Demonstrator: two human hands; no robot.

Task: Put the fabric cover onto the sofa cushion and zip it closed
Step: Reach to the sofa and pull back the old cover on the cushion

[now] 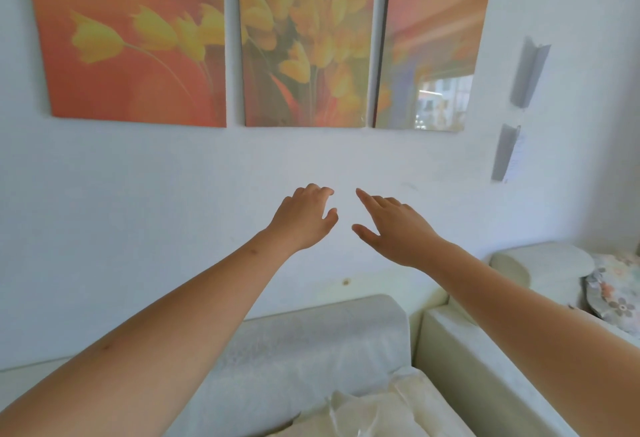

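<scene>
Both the left hand (304, 220) and right hand (394, 228) reach out spread and empty above what seems the grey cushion (311, 343), risking a missed grab.

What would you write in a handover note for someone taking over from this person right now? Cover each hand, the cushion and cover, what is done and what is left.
Left hand: open, fingers loosely bent, holding nothing, raised towards the wall.
Right hand: open, fingers spread, holding nothing, beside the left but apart from it.
Grey cushion: on the cream sofa, below the arms, by the wall. Pale crumpled material lies in front of it; whether it is the cover I cannot tell.
Done: unclear; no zip shows.
Left: probably take hold of the cover, fit it, zip it.
</scene>
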